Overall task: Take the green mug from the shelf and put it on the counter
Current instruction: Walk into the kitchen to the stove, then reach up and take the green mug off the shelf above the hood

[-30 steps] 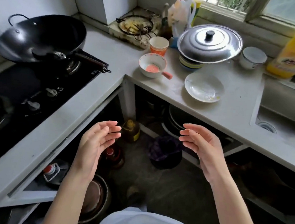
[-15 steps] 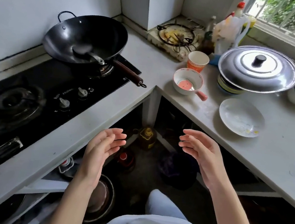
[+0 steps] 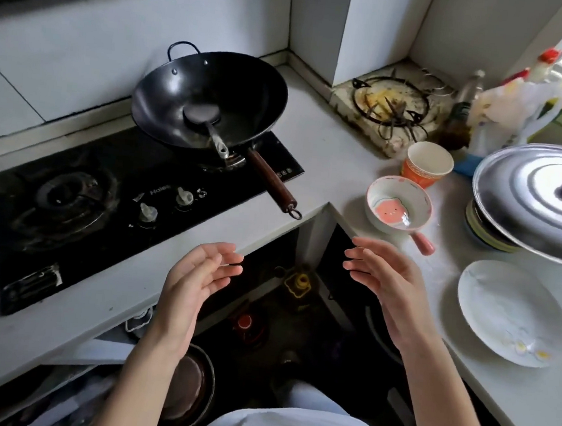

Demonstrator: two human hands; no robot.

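No green mug shows in the head view. My left hand (image 3: 195, 283) and my right hand (image 3: 387, 286) hover in front of me, palms facing each other, fingers apart, holding nothing. They hang over the inner corner of the L-shaped white counter (image 3: 331, 169), above the dark open shelf space (image 3: 299, 302) under it, where bottles and pots stand.
A black wok (image 3: 211, 101) with a ladle sits on the black gas hob (image 3: 111, 198), its handle jutting toward the corner. On the right stand a small pink-handled bowl (image 3: 399, 206), an orange paper cup (image 3: 426, 164), a steel lid (image 3: 546, 198) over a striped pot, and a white plate (image 3: 509, 311).
My view has swung left and up: the sink and yellow bottle have left the frame and the hob and wok are now central. Both hands keep their open pose.
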